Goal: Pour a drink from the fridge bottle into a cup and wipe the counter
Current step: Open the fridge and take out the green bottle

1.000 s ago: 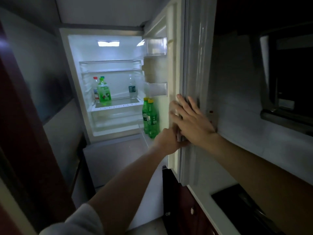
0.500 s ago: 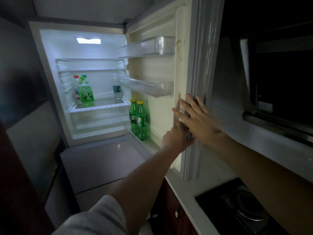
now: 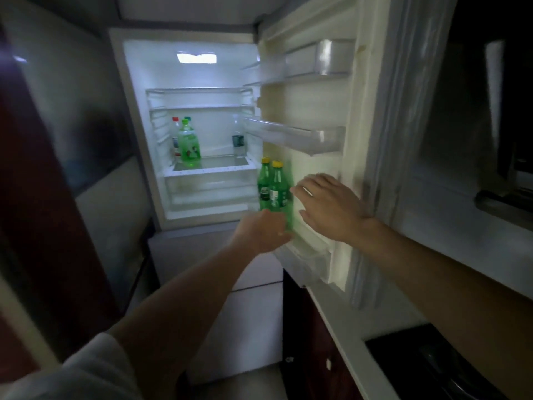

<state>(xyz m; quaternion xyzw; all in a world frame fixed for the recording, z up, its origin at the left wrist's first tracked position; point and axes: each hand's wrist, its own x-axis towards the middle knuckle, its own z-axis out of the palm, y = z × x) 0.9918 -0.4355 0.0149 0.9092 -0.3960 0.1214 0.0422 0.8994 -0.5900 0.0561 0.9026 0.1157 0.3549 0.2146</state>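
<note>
We see two green bottles (image 3: 275,188) with yellow caps standing side by side in the lowest rack of the open fridge door (image 3: 314,145), our left hand (image 3: 264,230) in front of their bases, though blur hides whether its fingers are closed on one. Our right hand (image 3: 328,204) hovers just beside them with fingers spread apart. Deeper in, a pale green bottle (image 3: 189,145) and a clear bottle (image 3: 238,140) stand on the fridge shelf (image 3: 213,168), and a white counter (image 3: 346,327) runs below the door.

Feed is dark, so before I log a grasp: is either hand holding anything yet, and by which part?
The left hand covers the base of a green yellow-capped plastic bottle in the fridge door; whether it grips cannot be told. The right hand is open and empty.
</note>
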